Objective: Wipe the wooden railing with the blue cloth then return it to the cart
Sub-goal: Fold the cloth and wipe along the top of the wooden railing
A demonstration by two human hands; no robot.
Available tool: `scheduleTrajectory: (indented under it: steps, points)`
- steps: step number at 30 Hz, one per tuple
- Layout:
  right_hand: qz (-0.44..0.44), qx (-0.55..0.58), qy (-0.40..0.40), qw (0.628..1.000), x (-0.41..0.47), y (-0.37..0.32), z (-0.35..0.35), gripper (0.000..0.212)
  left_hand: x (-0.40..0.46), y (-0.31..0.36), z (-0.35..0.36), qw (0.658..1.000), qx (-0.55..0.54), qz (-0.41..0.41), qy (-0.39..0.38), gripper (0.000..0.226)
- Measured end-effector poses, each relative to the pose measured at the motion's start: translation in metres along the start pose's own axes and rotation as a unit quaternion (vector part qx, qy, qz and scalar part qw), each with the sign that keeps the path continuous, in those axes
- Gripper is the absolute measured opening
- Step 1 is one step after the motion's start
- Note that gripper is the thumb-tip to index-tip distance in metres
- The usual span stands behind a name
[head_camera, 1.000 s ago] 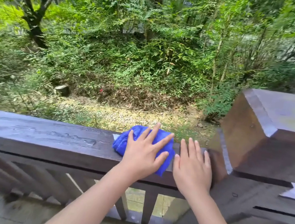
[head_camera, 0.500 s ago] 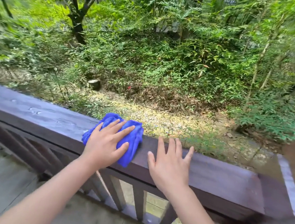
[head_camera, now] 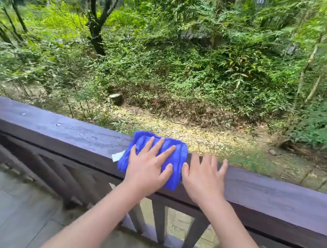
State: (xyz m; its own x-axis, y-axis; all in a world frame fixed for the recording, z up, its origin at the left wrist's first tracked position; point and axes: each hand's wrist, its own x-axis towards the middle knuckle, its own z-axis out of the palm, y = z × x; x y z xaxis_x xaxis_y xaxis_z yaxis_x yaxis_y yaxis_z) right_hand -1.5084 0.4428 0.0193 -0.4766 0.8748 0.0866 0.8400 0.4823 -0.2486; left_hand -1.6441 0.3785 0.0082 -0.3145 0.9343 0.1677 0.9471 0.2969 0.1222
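Head view, hands (head_camera: 175, 172) flat, blue cloth (head_camera: 163, 150) overhanging railing (head_camera: 273, 189) edges

Soft, even daylight without hard shadows; the leafy ground (head_camera: 178, 129) behind is the brightest part; the edges are smeared by motion blur, strongest on the floor (head_camera: 6, 208) at left; wide-angle bending curves the railing (head_camera: 55, 132).

The dark wooden railing (head_camera: 59, 132) runs from the left edge down toward the lower right. A folded blue cloth (head_camera: 177, 156) lies on its top rail near the middle, draped over the near edge. The left hand (head_camera: 147, 169) lies flat on the cloth; the right hand (head_camera: 203, 177) lies flat on the rail just right of it. Slanted wooden balusters (head_camera: 158, 219) stand below the rail. Leafy shrubs (head_camera: 185, 65) lie behind the railing, the plank deck floor (head_camera: 6, 208) before it.
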Motion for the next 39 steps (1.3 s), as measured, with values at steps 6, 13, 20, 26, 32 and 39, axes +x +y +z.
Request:
scheduleTrajectory:
  steps: [6, 13, 20, 26, 32, 39]
  points:
    - [-0.006, -0.031, 0.01, 0.999, 0.007, -0.034, 0.017, 0.05, 0.007, -0.094, -0.018, 0.988, 0.024, 0.146, -0.049, 0.061]
    - [-0.026, -0.035, -0.013, 0.999, 0.025, -0.1, 0.035, 0.057, 0.023, -0.223, -0.032, 0.998, 0.039, 0.033, -0.037, 0.066]
    - [-0.071, -0.012, -0.043, 0.996, 0.047, -0.167, 0.051, 0.059, 0.039, -0.213, -0.023, 0.96, 0.002, -0.278, 0.004, 0.049]
    - [-0.094, -0.023, -0.031, 0.995, 0.059, -0.194, 0.063, 0.055, 0.014, -0.217, -0.025, 0.997, -0.01, -0.073, 0.001, 0.049]
    - [-0.103, -0.045, -0.014, 0.994, 0.066, -0.219, 0.072, 0.058, 0.009, -0.293, -0.044, 0.975, 0.075, 0.21, -0.021, 0.049]
    - [-0.155, -0.031, -0.038, 0.987, 0.094, -0.306, 0.095, 0.063, 0.048, -0.38, -0.056, 0.995, 0.039, 0.062, -0.071, 0.052]
